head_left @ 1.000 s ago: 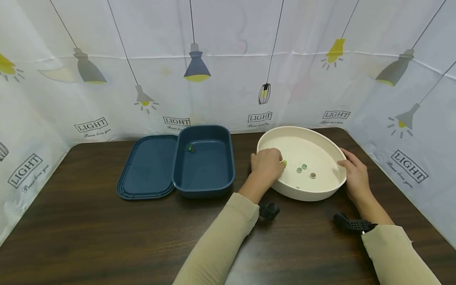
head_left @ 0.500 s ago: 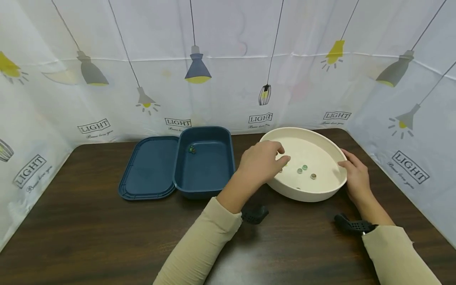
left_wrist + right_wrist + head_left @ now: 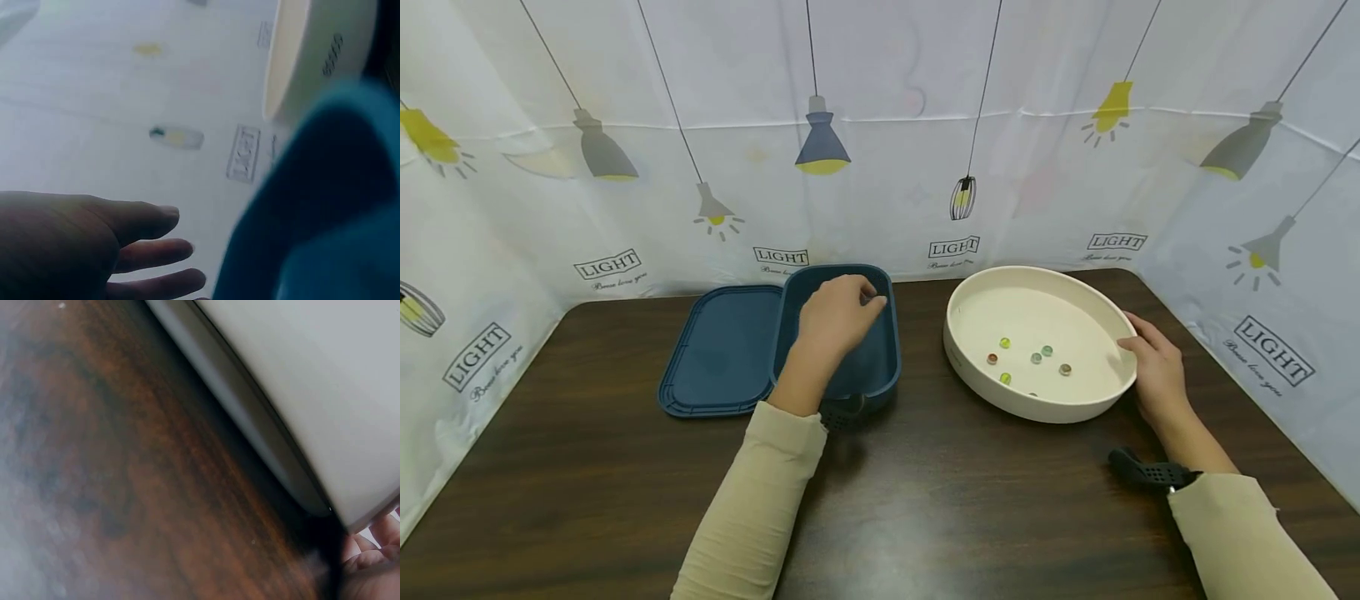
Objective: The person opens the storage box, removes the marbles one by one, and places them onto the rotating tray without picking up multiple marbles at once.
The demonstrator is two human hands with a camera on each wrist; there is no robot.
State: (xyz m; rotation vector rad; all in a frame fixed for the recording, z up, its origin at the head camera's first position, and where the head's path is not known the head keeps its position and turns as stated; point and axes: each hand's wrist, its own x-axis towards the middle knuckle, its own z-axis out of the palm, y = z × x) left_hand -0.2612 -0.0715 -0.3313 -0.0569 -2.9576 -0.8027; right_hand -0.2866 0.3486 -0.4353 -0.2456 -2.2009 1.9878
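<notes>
My left hand (image 3: pixel 835 318), loose fingers (image 3: pixel 159 252) fully shown only from its wrist, hung over the blue box (image 3: pixel 874 350), lid (image 3: pixel 722 350) at nine o'clock; my right hand (image 3: pixel 1163 379) gripped the cream basin (image 3: pixel 1045 312) of marbles (image 3: pixel 1036 358) at three.

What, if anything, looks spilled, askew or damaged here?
Nothing stands out. The visible marbles lie inside the round bowl, the lid lies beside the box, and no damage shows. The left hand hides part of the box's inside.

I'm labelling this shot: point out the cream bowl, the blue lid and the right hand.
Cream bowl (image 3: pixel 1037 315): head view, bare inside floor.
Blue lid (image 3: pixel 722 352): head view, flat middle.
Right hand (image 3: pixel 1161 372): head view, back of hand.
</notes>
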